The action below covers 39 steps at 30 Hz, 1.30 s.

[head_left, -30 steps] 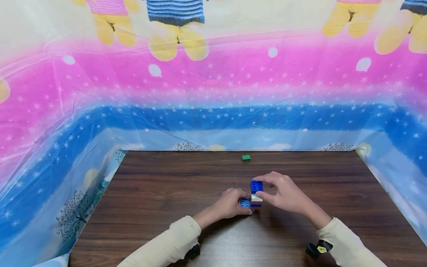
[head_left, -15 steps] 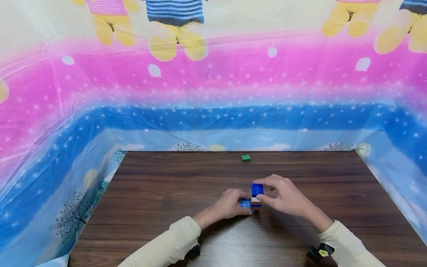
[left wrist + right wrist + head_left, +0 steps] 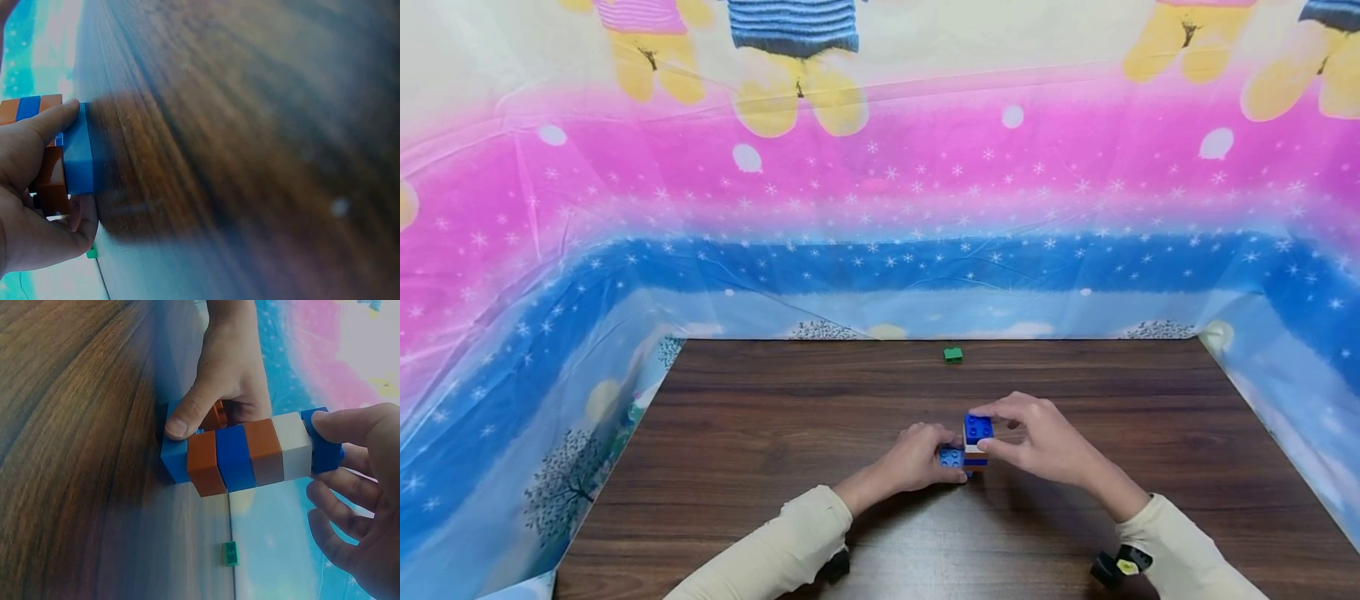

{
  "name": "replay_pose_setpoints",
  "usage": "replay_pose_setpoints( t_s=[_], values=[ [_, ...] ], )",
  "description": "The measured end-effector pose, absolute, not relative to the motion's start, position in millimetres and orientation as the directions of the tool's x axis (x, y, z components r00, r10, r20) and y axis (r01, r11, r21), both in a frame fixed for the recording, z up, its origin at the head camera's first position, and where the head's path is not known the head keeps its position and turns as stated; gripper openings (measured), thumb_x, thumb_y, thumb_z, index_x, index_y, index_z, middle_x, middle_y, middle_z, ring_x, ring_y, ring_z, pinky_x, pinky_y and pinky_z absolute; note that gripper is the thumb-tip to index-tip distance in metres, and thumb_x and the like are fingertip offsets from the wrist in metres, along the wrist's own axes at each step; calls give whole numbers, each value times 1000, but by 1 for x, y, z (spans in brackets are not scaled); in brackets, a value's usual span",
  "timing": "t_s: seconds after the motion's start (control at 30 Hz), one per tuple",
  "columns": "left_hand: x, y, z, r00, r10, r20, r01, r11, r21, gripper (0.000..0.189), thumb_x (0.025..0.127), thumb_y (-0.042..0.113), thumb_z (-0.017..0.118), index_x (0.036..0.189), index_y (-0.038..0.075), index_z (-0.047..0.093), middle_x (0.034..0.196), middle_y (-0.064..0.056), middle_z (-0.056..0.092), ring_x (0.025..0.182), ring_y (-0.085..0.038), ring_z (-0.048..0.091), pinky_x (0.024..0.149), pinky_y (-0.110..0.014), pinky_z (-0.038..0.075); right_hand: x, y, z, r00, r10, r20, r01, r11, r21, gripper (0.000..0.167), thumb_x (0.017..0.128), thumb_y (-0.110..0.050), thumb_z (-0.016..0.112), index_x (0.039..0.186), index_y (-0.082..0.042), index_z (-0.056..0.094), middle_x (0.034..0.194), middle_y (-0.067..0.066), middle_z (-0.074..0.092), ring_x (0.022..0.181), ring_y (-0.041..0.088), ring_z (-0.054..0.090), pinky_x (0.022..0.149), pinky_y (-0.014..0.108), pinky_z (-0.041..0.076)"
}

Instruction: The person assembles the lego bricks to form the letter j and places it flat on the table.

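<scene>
A tower of toy building bricks stands on the table: a light blue brick (image 3: 79, 156) at the bottom, then orange, blue (image 3: 236, 457), orange and white (image 3: 295, 442) ones. My left hand (image 3: 917, 457) grips the light blue base, thumb on one side and fingers on the other. Another brown-orange brick (image 3: 52, 178) sits on that base, partly covered by this hand. My right hand (image 3: 1041, 440) pinches a dark blue brick (image 3: 978, 427) between thumb and fingers at the tower's top. In the right wrist view it meets the white brick; whether it is fully seated I cannot tell.
A green brick (image 3: 953, 356) lies near the far edge of the dark wooden table (image 3: 760, 408). A printed cloth (image 3: 865, 267) hangs behind the table and along both sides.
My right hand has come down slightly with the dark blue brick, which now hides more of the white brick below it. The left hand stays where it was.
</scene>
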<state>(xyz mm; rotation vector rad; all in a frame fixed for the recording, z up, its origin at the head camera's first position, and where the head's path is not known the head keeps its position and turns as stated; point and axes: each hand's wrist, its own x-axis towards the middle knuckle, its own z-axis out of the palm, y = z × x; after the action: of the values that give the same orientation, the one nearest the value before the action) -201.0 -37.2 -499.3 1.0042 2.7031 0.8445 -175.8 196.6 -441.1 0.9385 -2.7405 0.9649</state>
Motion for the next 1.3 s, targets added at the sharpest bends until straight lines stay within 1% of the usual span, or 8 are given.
replay_pose_setpoints(
  t_s=[0.23, 0.33, 0.43, 0.6, 0.83, 0.93, 1.1, 1.3],
  values=[
    [-201, -37, -500, -770, 635, 61, 556, 621, 553, 39, 84, 32, 86, 116, 12, 76, 102, 3, 74, 83, -3, 57, 80, -27, 44, -178, 196, -440, -811, -527, 253, -575, 639, -511, 41, 93, -36, 77, 129, -19, 71, 111, -9, 70, 101, 13, 64, 81, 38, 54],
    [-201, -37, -499, -770, 634, 63, 556, 620, 554, 39, 84, 31, 86, 115, 12, 76, 101, 3, 74, 82, -3, 57, 79, -26, 44, -178, 196, -440, -803, -536, 262, -588, 642, -491, 39, 92, -35, 77, 128, -19, 72, 109, -10, 70, 101, 13, 64, 81, 40, 53],
    [-201, -37, -499, -772, 633, 59, 551, 619, 560, 38, 83, 31, 86, 115, 12, 77, 101, 3, 74, 82, -3, 57, 78, -25, 44, -180, 196, -440, -792, -548, 269, -604, 640, -474, 38, 92, -35, 77, 126, -18, 73, 109, -11, 70, 99, 11, 63, 81, 40, 54],
    [-201, -38, -499, -771, 633, 59, 546, 611, 574, 36, 83, 31, 87, 112, 11, 77, 100, 2, 73, 81, -3, 58, 74, -22, 45, -181, 195, -440, -780, -562, 273, -621, 643, -449, 37, 91, -36, 78, 123, -18, 73, 111, -10, 71, 98, 12, 64, 81, 39, 55],
    [-202, -38, -502, -766, 639, 65, 546, 594, 592, 37, 83, 32, 87, 112, 11, 76, 100, 1, 73, 79, -1, 60, 68, -18, 46, -181, 194, -440, -761, -579, 292, -648, 652, -394, 39, 89, -34, 81, 122, -16, 73, 110, -8, 71, 97, 13, 65, 81, 37, 56],
    [-202, -37, -503, -763, 643, 69, 549, 588, 594, 36, 83, 31, 87, 112, 11, 76, 100, 0, 74, 79, -1, 61, 67, -17, 47, -182, 195, -438, -770, -579, 268, -634, 650, -418, 40, 88, -35, 81, 122, -15, 73, 111, -6, 72, 97, 12, 65, 80, 37, 56],
    [-201, -37, -501, -764, 641, 77, 554, 590, 587, 36, 83, 30, 87, 112, 11, 77, 101, 0, 74, 81, -2, 61, 70, -18, 47, -183, 195, -437, -797, -559, 229, -592, 644, -485, 42, 89, -38, 81, 124, -16, 73, 114, -4, 72, 100, 12, 67, 83, 39, 57],
    [-201, -39, -501, -766, 638, 80, 558, 597, 577, 35, 83, 30, 87, 111, 11, 77, 100, 1, 73, 81, -3, 59, 72, -20, 46, -183, 198, -445, -798, -559, 226, -579, 605, -547, 45, 92, -42, 76, 130, -19, 68, 116, -5, 71, 100, 10, 67, 82, 34, 57]
  ],
)
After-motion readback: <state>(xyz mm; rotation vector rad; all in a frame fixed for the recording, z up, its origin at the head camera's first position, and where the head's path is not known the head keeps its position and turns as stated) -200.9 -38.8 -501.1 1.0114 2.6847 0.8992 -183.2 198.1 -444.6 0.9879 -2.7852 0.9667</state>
